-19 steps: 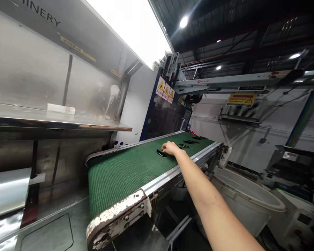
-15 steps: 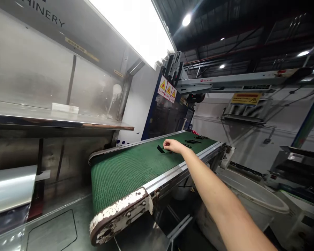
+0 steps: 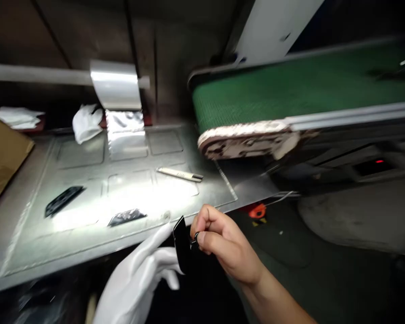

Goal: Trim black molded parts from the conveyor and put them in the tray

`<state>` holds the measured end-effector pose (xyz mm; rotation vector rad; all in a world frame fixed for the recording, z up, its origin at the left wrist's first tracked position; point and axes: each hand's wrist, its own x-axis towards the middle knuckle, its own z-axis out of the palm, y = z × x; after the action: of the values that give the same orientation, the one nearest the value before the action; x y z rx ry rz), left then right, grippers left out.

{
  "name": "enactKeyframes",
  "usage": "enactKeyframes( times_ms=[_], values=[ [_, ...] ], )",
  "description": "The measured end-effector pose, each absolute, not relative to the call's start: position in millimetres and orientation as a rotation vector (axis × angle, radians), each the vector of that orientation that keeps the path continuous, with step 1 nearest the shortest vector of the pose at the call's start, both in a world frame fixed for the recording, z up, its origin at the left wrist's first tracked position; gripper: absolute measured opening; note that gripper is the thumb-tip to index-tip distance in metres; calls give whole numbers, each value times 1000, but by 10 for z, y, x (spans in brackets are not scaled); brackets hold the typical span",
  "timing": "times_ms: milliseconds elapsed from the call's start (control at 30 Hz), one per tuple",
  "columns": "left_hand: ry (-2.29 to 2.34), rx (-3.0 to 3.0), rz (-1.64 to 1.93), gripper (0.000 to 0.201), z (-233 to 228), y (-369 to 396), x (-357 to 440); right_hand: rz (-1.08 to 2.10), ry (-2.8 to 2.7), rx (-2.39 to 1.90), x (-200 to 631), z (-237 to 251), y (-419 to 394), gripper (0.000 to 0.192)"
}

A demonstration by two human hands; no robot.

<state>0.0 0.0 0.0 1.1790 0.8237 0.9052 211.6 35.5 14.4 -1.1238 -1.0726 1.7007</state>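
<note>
My bare right hand pinches a small stem on a flat, glossy black plastic part, held upright just off the table's front edge. From the left comes my left hand in a white glove, its fingers stretched and apart. Those gloved fingers are at the part's flat side; whether they press on it I cannot tell. Beyond the hands, on the metal table, lie a dark panel, a shiny black piece and a pale utility knife.
A green conveyor belt runs off to the right, its chipped end frame over the table's corner. A film roll hangs at the back near a crumpled white glove. A cardboard box stands at the left.
My right hand has brought the black part from the belt back to the table's front edge. The view has swung down and left, and my gloved left hand has come into sight.
</note>
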Motion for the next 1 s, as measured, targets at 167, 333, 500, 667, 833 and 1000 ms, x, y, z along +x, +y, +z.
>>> enactKeyframes(
  times_ms=[167, 333, 500, 667, 833, 1000],
  values=[
    [719, 500, 897, 45, -306, -210, 93, 1786, -899, -1197, 1916, -262, 40, 8],
    [643, 407, 858, 47, -435, -305, 192, 1792, -826, -1238, 1917, -250, -112, 12],
    [616, 416, 854, 44, -441, -305, 233, 1852, -781, -1144, 1958, -234, -153, 13],
    [633, 439, 862, 44, -445, -308, 238, 1875, -779, -1075, 2005, -251, -188, 10],
    [584, 420, 901, 43, -443, -308, 256, 1868, -832, -1110, 2035, -276, -215, 20],
    [567, 433, 928, 43, -441, -320, 275, 1930, -759, -988, 2039, -297, -244, 21]
  ],
)
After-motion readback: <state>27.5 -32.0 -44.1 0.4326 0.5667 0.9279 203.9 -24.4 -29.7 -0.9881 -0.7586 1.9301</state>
